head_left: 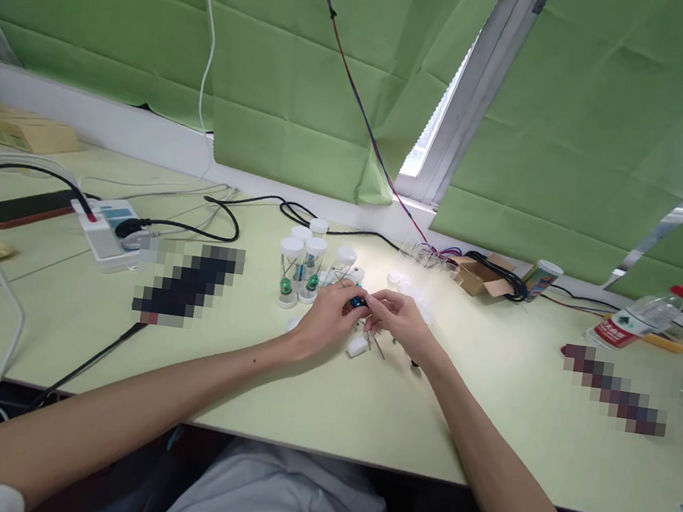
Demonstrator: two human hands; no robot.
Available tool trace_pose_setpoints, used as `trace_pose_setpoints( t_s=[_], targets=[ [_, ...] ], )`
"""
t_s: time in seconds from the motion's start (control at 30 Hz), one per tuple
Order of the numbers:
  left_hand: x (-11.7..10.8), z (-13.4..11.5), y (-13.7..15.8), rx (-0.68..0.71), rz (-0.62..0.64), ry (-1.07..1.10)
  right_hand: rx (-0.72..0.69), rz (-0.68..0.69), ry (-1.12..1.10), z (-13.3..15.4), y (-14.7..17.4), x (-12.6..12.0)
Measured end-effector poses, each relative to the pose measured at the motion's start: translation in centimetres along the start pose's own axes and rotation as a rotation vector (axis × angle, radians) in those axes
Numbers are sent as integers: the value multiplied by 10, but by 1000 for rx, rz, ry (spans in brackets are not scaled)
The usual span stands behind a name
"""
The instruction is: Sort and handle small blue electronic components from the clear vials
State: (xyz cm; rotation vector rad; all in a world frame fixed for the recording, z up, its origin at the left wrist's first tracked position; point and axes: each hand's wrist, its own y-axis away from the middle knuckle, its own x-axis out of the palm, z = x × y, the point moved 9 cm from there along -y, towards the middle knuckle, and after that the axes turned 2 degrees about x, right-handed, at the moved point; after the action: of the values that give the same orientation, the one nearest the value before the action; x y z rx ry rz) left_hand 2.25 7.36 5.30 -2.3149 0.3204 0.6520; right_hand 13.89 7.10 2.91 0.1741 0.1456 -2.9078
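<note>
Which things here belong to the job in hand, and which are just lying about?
Probably the job's: small blue item, between left hand and right hand; white-capped tubes; white piece.
Seemingly lying about: power strip; red-capped bottle; cardboard box.

Red-capped bottle (616, 330) right; white power strip (98, 234) left.

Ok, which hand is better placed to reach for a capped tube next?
Probably the left hand: it is nearer the white-capped tubes, with the right hand farther off. Both hands are at the small blue piece, though.
</note>
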Motion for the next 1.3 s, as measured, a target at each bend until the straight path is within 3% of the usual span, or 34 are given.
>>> trace_pose_setpoints(
  t_s=[0.3,0.5,0.6,0.73,0.87,1.0,1.3],
  targets=[
    [3,4,1,-3,1,12,11,-1,2,-2,0,0],
    [5,7,1,-35,13,-3,45,-82,60,-3,-2,-7],
    [4,7,2,-30,0,-10,28,-160,183,-3,-3,-14],
    [-1,3,2,6,-40,-23,-79,-237,503,7,1,-16],
    [-6,-4,2,41,-91,-7,-158,-164,684,8,1,-4],
    [-10,-6,3,50,-130,30,-149,-81,802,-1,-2,4],
    [-10,-8,4,41,-128,48,-150,-1,793,-1,2,11]
  ],
)
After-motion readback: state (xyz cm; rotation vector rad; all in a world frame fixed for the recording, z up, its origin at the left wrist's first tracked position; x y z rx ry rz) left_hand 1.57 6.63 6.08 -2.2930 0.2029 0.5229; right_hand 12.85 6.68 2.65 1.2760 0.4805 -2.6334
